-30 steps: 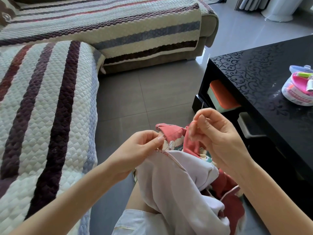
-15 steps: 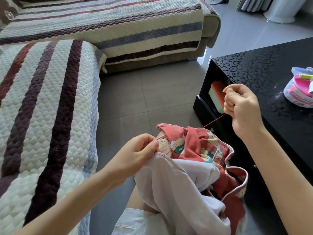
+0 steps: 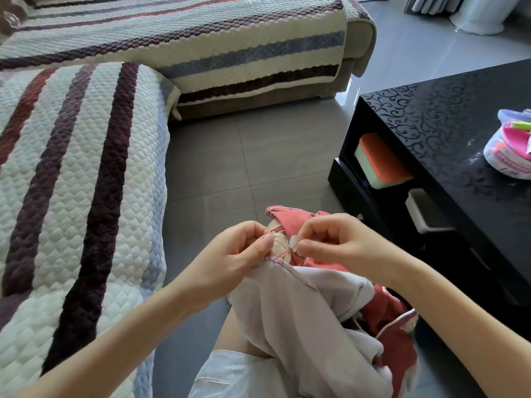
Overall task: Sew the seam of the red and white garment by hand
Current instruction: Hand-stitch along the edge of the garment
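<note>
a home living room: a corner sofa under striped quilted covers, grey floor tiles, a glossy black coffee table.

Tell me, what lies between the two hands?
Head view: a cream printed patch of the garment, crossed by red thread, separates left hand and right hand.

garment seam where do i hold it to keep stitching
Pinch the seam edge just left of the red stitches, coming from the left, as the left hand does. There the garment folds into a thin raised ridge; the rest hangs slack.
</note>
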Motion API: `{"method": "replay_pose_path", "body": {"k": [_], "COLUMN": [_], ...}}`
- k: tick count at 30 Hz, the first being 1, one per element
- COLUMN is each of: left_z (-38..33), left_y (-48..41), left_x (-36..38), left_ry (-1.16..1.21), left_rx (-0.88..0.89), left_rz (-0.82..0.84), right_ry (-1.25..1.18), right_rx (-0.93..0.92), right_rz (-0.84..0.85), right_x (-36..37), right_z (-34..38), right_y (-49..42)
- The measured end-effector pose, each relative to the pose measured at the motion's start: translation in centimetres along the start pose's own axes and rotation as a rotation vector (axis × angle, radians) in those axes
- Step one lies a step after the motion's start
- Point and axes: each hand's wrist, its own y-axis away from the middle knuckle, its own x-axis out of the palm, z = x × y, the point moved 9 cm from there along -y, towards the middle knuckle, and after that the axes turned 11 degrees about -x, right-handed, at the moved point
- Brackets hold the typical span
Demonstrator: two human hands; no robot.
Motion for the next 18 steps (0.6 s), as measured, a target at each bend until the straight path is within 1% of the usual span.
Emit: {"method": "replay_pose_path", "body": {"k": [3, 5, 7, 10, 14, 18], "left_z": [-0.1, 0.1, 0.2, 0.4, 0.4, 0.3], "left_y": [0.2, 0.3, 0.5, 0.5, 0.6, 0.6], "left_x": [0.3, 0.5, 0.6, 0.3, 0.0, -0.4], "left_ry": [0.064, 0.162, 0.177, 0.092, 0.093, 0.134], "left_rx": [-0.008, -0.038, -0.064, -0.065, -0.059, -0.06], "left_rz": [0.071, 0.148, 0.19, 0.147, 0.09, 0.064], "right_ry": [-0.091, -0.089, -0.097, -0.084, -0.086, -0.1], "right_rx": [-0.04, -0.069, -0.072, -0.083, -0.092, -0.061], "right_rz": [-0.052, -0.063, -0.084, -0.091, -0.128, -0.266], "right_x": [-1.1, -1.3, -1.5, -1.8, -2.8, -5.0], "right_z": [2.2, 3.5, 4.0, 4.3, 4.2, 3.2], "right_y": [-0.1, -0.3, -0.4, -0.6, -0.9, -1.0]}}
